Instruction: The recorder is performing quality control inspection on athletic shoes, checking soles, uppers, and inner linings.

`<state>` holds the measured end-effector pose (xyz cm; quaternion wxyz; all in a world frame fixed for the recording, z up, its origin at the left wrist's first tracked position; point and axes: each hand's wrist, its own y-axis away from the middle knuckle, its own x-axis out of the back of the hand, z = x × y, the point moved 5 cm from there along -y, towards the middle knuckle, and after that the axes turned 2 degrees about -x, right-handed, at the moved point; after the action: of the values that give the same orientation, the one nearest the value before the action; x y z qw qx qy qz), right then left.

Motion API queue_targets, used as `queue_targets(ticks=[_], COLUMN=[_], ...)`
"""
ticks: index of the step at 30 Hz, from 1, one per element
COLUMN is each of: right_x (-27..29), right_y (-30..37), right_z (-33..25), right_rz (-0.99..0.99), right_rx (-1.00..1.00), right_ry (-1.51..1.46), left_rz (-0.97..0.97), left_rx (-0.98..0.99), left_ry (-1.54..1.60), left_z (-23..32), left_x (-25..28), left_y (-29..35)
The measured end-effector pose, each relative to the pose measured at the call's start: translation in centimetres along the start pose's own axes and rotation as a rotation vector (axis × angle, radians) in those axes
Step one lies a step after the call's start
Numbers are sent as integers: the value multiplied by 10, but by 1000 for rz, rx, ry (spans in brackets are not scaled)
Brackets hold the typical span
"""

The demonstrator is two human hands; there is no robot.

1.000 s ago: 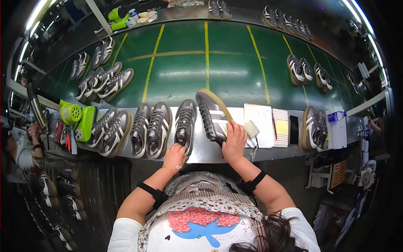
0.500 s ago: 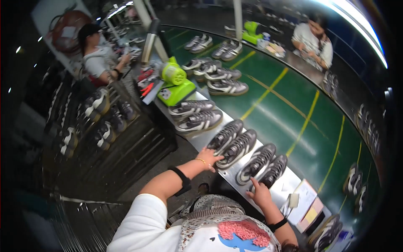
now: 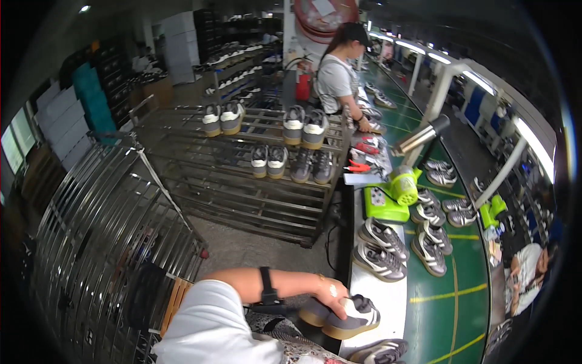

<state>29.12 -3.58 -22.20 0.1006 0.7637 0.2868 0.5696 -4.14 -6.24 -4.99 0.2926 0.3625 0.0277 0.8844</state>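
My left hand [image 3: 332, 296] is closed over the heel ends of a pair of grey sneakers [image 3: 359, 320] with white stripes and gum soles. The pair sits tilted at the near edge of the pale bench strip [image 3: 394, 300], one shoe partly hidden behind the other and my fingers. Below it, at the bottom of the picture, another grey sneaker [image 3: 382, 352] shows in part. Farther along the strip stands a second pair of sneakers [image 3: 381, 259]. My right hand is out of view.
A bright green blower [image 3: 388, 203] stands beyond the shoes, and more sneakers [image 3: 429, 252] rest on the green belt [image 3: 467, 315]. Left of the bench, a metal rack [image 3: 242, 197] holds several pairs. One person [image 3: 339, 79] works at the far bench, another [image 3: 527, 270] across the belt.
My view has swung left toward the rack. My left hand has gone from touching a sneaker pair to gripping it, and the pair has shifted toward the bench edge. My right hand has left view.
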Motion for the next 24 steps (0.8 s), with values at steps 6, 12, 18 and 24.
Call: queue_targets(ticks=[6, 12, 18, 24], right_x=[72, 131, 213, 190], right_y=[-40, -58, -69, -95], right_z=[-155, -371, -573, -802], right_rz=[89, 187, 291, 374], right_rx=[475, 871, 1260, 1507], right_ry=[-46, -184, -322, -233], left_rz=[436, 1164, 1493, 1273], left_rx=[590, 1176, 1503, 1586], left_ry=[139, -362, -622, -761], left_z=[-22, -32, -142, -286], left_x=[106, 191, 297, 364], left_y=[234, 430, 560, 621])
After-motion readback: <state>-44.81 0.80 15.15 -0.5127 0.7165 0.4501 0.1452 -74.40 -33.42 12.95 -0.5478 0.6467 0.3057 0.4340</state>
